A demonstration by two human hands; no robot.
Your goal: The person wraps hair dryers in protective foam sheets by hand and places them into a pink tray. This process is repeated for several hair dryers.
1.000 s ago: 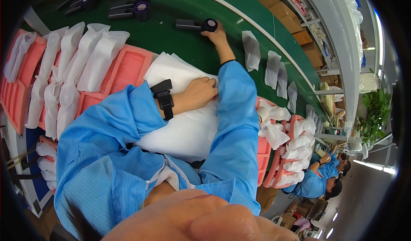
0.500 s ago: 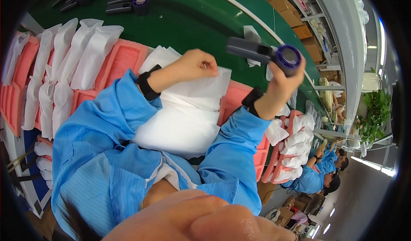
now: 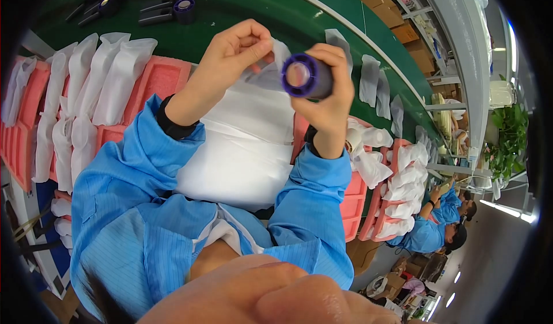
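My right hand (image 3: pixel 335 96) is wrapped round the head of a dark grey hair dryer (image 3: pixel 317 76) with a purple ring at its end. The ringed end faces up towards me. Close on its left, my left hand (image 3: pixel 236 53) pinches a thin, translucent white bag (image 3: pixel 281 53). The bag is up against the dryer; I cannot tell whether the handle is inside it. Below both hands lies a stack of flat white bags (image 3: pixel 233 163).
Several more hair dryers (image 3: pixel 184 12) lie on the green table (image 3: pixel 230 4) at the far left. Pink foam trays (image 3: pixel 167 73) with white-wrapped items (image 3: pixel 118 88) stand at left; another wrapped group (image 3: pixel 403 186) is at right. Grey sleeves (image 3: pixel 370 79) lie beyond. Co-workers (image 3: pixel 429 232) sit far right.
My right hand has brought the hair dryer left and turned its ringed end towards me. My left hand has risen and now pinches a white bag beside it.
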